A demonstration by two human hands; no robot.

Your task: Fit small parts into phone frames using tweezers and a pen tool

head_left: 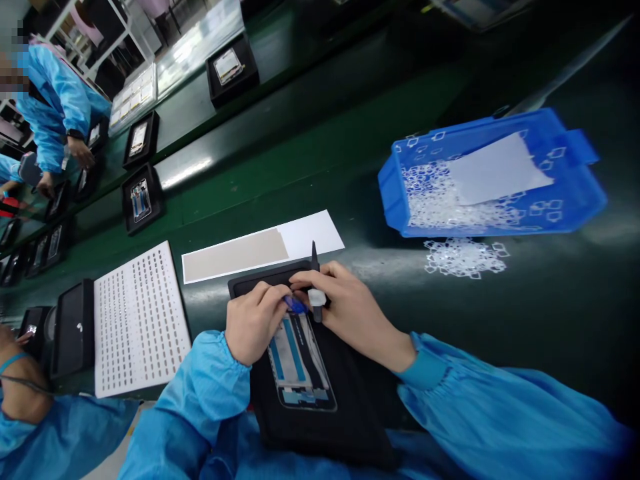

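Observation:
My left hand [251,321] is closed at the upper end of an opened phone [300,367], its fingertips pinching a small blue translucent piece [296,305]. The phone lies in a black tray [345,400], with blue strips and a dark ribbon showing inside it. My right hand [353,303] is closed around a slim black pointed tool [314,257] with a white band or piece [317,297] on it. Its pointed end is directed away from me. The right fingertips meet the left ones beside the blue piece, and what lies directly under them is hidden.
A blue bin [393,193] of white frame-shaped pieces stands right, with a loose pile [465,258] before it. A white strip [315,233] lies beyond the tray; a dotted white sheet [140,320] lies left. Other phone trays [143,198] and co-workers' sleeves [60,87] are further left.

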